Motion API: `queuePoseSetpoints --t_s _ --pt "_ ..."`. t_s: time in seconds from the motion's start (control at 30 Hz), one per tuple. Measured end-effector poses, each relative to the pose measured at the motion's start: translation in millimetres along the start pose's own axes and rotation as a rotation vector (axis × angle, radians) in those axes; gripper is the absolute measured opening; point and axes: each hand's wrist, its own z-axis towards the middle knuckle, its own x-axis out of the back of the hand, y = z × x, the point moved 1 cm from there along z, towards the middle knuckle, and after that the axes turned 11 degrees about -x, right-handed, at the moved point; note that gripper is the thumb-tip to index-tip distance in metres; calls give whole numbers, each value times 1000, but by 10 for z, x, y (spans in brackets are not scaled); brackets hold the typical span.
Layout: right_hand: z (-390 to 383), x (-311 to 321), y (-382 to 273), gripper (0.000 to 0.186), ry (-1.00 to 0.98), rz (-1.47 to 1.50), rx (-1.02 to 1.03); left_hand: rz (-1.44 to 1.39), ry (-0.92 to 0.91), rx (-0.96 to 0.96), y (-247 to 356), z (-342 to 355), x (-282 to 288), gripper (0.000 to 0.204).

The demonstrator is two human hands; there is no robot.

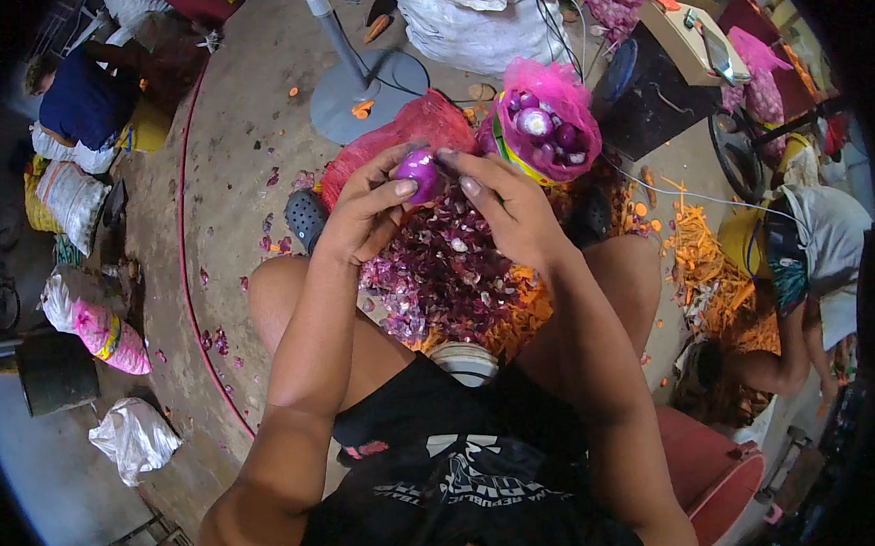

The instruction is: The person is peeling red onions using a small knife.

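A peeled, shiny red onion [419, 177] is gripped between the thumb and fingers of my left hand [372, 202]. Close by on its right, my right hand [509, 203] has its thumb and fingers drawn together near the onion; what they pinch, if anything, is too small to tell. Beneath both hands lies a heap of purple onion skins [448, 264]. Just beyond, a pink mesh bag [553, 83] in a container is filled with peeled red onions [535, 123]. A red mesh sack [394, 139] lies to its left.
Orange carrot peelings [697, 245] spread on the right, where a bent-over person [819, 260] works. Another person [89, 97] sits at far left. A grey pole base [367, 99] stands ahead, a red hose [183, 213] runs along the left, and a red bin [712, 470] is by my right side.
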Motion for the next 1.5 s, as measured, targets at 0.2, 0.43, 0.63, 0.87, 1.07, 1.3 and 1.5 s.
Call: queuePoseSetpoints --t_s 0.2,0.43,0.63,0.87,1.07,1.3,1.5 --pt "39 -25 143 35 28 164 -42 2 -31 5 -43 -5 21 72" --pt "30 37 162 37 25 476 -206 109 8 13 45 -39 -126 83" --pt "28 29 145 39 23 674 -233 184 33 17 45 -40 -59 83" --pt "9 -6 130 42 180 60 -16 237 65 -22 64 -6 -12 72" --pt "43 564 271 36 7 -378 -327 350 177 15 9 48 184 58" --pt "435 1861 347 29 355 -314 -319 978 29 99 -680 702 159 56" --pt "464 2130 1054 27 395 -502 -538 1262 -375 -6 -1608 2003 -71 60"
